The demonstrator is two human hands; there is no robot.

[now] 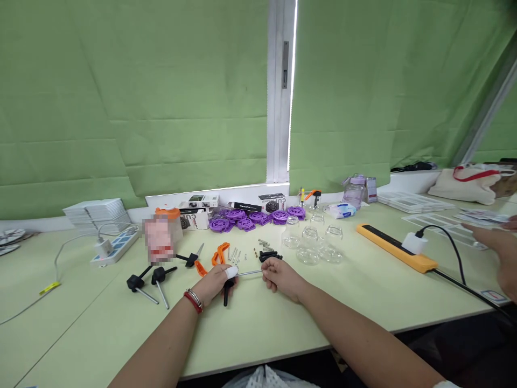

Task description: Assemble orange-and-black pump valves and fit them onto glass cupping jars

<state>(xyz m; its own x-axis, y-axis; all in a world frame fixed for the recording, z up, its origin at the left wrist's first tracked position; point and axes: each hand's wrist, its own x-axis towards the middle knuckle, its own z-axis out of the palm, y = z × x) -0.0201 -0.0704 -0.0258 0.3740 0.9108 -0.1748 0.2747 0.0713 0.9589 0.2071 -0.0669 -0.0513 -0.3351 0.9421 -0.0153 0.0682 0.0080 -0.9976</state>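
Note:
My left hand (221,281) is closed on a black plastic part with a thin metal rod (249,272) running out to the right. A black handle-like piece (226,295) points down from below its fingers, and one fingertip wears a white cover. My right hand (280,276) pinches the far end of that rod. Beside the left hand lie orange curved plastic pieces (220,253). Just behind are several silver screws (234,255), metal springs (265,245) and small black parts (270,256). To the left lie similar black parts with rods (136,283).
Purple plastic discs (244,222) and boxes (197,220) line the back. Clear glass cups (309,242) stand right of centre. An orange power strip (393,248) with a cable lies right; a white one (115,248) lies left. Another person's hand (498,253) reaches in at right.

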